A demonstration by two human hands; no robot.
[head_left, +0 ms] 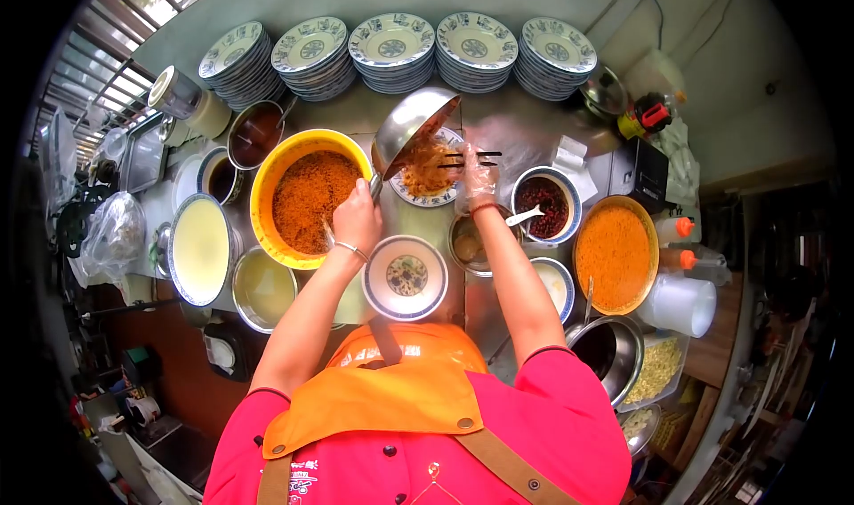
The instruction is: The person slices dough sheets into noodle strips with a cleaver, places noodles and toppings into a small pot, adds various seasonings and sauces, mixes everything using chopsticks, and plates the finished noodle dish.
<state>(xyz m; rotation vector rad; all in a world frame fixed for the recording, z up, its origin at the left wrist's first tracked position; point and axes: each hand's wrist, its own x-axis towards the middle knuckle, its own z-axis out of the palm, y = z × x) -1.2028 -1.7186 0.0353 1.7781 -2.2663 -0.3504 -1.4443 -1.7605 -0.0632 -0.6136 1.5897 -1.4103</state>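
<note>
My left hand point(358, 219) is closed around the short handle of a steel pan point(411, 124). The pan is tipped on its side, its mouth facing a patterned plate point(430, 201). Reddish-brown shredded food point(427, 165) lies on the plate and against the pan's opening. In a clear plastic glove, my right hand point(480, 180) grips a pair of dark chopsticks point(487, 154), which point left over the food. Just below the plate stands a patterned bowl point(406, 278) with dark and green bits at its bottom.
Several plate stacks point(391, 47) line the back wall. A yellow tub point(267, 163) of red-brown seasoning stands left, an orange-filled tub point(614, 256) right. A bowl of dark red bits point(543, 204) holds a white spoon point(525, 216). Further left is a pale-filled bowl point(200, 249).
</note>
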